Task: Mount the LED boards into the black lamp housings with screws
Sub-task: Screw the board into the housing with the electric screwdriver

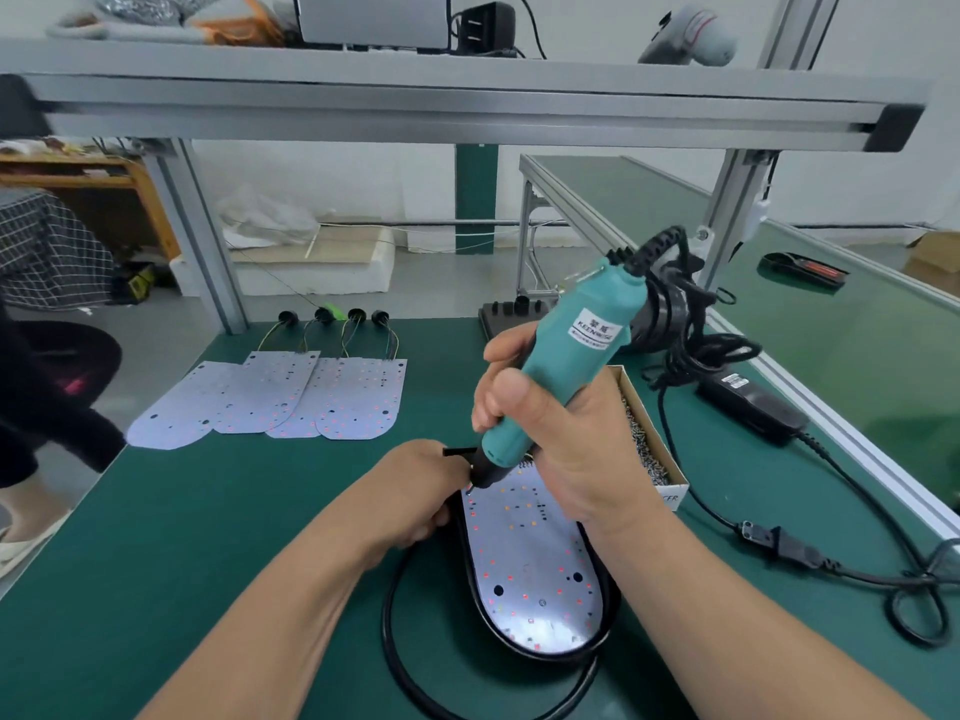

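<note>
Over the far end of the lamp housing point(610, 605), the right hand point(566, 459) is clamped round the teal screwdriver point(561, 366), its bit down on the far left corner of the LED board point(524, 563); the left hand point(415, 491) curls against the housing's left rim there, fingertips hidden, so its grasp cannot be told. The housing, board seated inside, lies long axis near-to-far, rounded end nearest; beyond it to the left lie spare boards point(270, 397); a screw box point(649, 439) sits just right of it.
</note>
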Available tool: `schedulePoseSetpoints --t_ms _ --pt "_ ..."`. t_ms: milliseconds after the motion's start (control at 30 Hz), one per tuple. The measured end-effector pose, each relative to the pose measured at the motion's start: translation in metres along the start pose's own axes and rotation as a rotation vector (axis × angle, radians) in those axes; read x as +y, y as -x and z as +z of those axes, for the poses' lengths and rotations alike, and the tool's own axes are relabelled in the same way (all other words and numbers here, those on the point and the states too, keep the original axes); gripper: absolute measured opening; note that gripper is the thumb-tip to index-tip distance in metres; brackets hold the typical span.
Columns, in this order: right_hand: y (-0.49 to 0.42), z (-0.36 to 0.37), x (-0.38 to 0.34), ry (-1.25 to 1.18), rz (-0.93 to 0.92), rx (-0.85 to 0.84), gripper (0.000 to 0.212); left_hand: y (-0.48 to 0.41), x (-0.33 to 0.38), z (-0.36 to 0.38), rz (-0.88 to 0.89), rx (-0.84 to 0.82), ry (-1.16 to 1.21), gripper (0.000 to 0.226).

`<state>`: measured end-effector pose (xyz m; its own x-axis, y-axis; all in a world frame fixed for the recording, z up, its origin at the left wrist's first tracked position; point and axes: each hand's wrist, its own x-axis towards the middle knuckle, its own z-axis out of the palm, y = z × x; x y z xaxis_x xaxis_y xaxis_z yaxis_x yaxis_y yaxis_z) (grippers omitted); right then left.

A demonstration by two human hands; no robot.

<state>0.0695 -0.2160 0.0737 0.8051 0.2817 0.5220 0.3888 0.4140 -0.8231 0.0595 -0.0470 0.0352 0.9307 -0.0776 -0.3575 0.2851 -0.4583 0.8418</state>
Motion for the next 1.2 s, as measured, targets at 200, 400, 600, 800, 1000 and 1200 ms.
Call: schedulePoseSetpoints --t_ms 200,400,600,800,1000,1200 --pt "0.009 -0.008 -0.010 -0.018 0.000 0.036 0.023 0.005 0.001 0.000 0.073 -0.016 0.062 0.013" --pt "0.009 -0.013 -0.021 -0.095 0.049 -0.100 0.024 0.007 0.001 0.001 0.064 -0.034 0.072 0.019" --pt "0.006 -0.011 -0.031 -0.087 -0.011 0.069 0.022 0.004 -0.003 0.003 0.124 0.048 0.021 0.029" --pt "0.000 -0.072 -0.050 -0.004 0.201 0.440 0.040 0.006 0.001 0.000 0.094 0.079 0.030 0.043" --pt "0.025 -0.158 -0.046 0.551 0.499 0.499 0.019 0.004 -0.001 -0.006 0.137 0.332 0.114 0.017" --pt "0.036 -0.178 -0.037 1.020 0.661 0.403 0.020 0.012 0.022 -0.005 0.328 0.335 0.191 0.040"
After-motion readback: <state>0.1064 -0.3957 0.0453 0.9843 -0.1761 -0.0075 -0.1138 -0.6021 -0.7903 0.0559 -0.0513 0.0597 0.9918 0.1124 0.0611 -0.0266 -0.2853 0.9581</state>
